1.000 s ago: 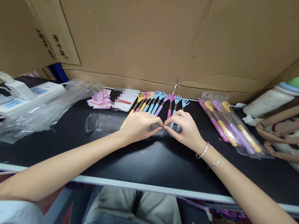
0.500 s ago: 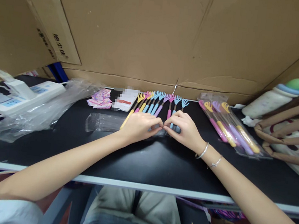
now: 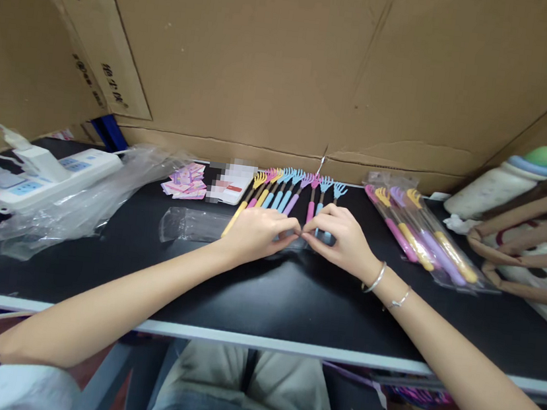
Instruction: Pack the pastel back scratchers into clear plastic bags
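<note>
My left hand and my right hand meet at the middle of the table, thumb and fingertips of each pinched together. A clear plastic bag lies flat beneath my left hand, and its right end is between my fingertips, mostly hidden by them. Just behind the hands lies a row of back scratchers with claw-shaped heads in yellow, pink, blue and purple. Their handles are partly covered by my hands.
Bagged back scratchers lie at the right, near a white bottle and a tote bag. At the left are loose plastic bags, a power strip, small printed cards and a white pack. Cardboard walls the back.
Both hands keep their pinch at the bag's end, with only a slight shift of the fingers. The whole view has moved a little.
</note>
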Available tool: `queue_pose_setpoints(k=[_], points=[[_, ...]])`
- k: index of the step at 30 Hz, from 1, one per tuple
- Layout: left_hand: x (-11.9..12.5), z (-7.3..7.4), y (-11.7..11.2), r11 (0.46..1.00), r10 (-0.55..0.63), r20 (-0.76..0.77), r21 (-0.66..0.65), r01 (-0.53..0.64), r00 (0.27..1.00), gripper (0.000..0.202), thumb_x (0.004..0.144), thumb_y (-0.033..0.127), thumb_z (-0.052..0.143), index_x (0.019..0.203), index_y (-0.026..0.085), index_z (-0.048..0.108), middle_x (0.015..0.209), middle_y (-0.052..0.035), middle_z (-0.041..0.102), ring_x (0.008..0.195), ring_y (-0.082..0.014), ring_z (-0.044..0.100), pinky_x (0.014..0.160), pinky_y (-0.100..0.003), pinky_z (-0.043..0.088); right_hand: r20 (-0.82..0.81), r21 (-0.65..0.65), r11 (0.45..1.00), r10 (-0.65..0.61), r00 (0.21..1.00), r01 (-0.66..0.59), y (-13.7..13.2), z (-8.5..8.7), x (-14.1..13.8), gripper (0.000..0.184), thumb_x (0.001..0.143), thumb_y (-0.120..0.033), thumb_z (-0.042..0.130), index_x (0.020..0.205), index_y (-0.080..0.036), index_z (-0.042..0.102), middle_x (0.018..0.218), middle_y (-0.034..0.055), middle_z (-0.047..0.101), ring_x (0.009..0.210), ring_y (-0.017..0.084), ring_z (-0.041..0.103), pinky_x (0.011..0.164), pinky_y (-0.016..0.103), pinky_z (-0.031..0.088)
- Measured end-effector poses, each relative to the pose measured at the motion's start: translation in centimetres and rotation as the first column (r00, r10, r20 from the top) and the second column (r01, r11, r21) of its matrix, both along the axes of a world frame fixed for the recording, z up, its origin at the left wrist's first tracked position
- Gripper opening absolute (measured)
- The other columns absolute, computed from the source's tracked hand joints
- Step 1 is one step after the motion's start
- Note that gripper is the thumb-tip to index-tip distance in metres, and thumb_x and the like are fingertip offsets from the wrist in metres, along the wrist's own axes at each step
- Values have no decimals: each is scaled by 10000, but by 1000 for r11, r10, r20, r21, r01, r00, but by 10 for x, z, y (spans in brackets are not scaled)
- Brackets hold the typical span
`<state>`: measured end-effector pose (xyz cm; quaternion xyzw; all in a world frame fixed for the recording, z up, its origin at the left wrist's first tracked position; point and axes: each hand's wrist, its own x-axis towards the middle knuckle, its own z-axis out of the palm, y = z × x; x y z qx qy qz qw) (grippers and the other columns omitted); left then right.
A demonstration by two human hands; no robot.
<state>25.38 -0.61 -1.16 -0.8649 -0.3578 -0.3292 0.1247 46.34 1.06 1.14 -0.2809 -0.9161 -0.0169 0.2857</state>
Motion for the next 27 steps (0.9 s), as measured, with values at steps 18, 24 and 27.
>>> queue_pose_setpoints(k=[18,24,27], points=[[2,-2,0,990,43,-57,133,-35,997,189,907,343,499,820,257,644,672,40,646,630,-119,600,538,-256,298,48,71,997,-32,998,28,-2,-1,-2,191,910,-281,493,750,-200,560,709,9,615,786,180,514,759,347,323],[2,-1,0,984,51,-98,173,-33,994,208,911,338,495,809,249,653,653,38,635,632,-123,596,555,-268,315,34,62,997,-45,998,43,-2,-2,-3,197,910,-265,478,731,-198,528,689,10,608,776,183,507,740,343,329],[2,-1,0,986,52,-100,165,-35,994,196,906,330,498,823,247,656,668,36,646,636,-125,601,554,-264,317,31,42,998,-44,999,43,-1,-3,-3,180,906,-265,484,749,-200,545,712,14,621,779,184,509,734,339,335]])
